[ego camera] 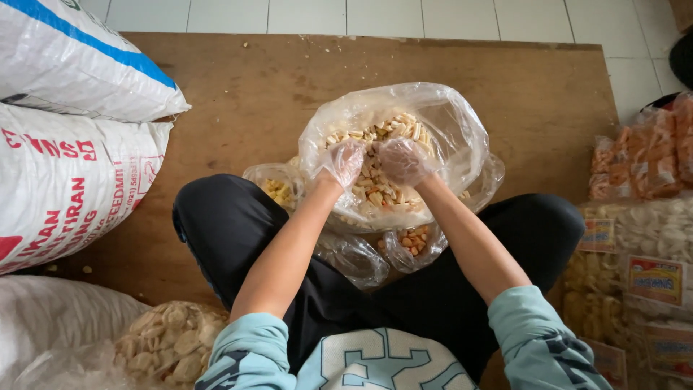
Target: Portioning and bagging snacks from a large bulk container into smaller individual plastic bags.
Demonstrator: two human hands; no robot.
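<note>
The person sits cross-legged on a wooden board (pixel 238 94), and a large clear plastic bag (pixel 447 130) stands open in front of the legs. The bag is full of small pale yellow snack pieces (pixel 379 189), short and stick-shaped.

Both hands are inside the mouth of this bag, and each one wears a thin transparent plastic glove. The left hand (pixel 343 162) is curled, its fingers bent down into the heap of snack pieces; it looks half closed around some of them, but the wrinkled glove hides how many pieces it really holds. The right hand (pixel 401 160) is just beside the left, nearly touching it, and it is also cupped with the fingers folded in over the snacks. The grip of the right hand is loose, not a tight fist, and the glove blurs the fingertips.

Under and around the big bag lie smaller clear bags (pixel 415 245) with a few orange-yellow pieces inside, resting on the black trousers.

On the person's left are two big white woven sacks (pixel 68 166), one on top of the other, and below them a bag of round pale crackers (pixel 170 343). On the right side stand packed snack bags with labels (pixel 650 238), some orange, some white.
</note>
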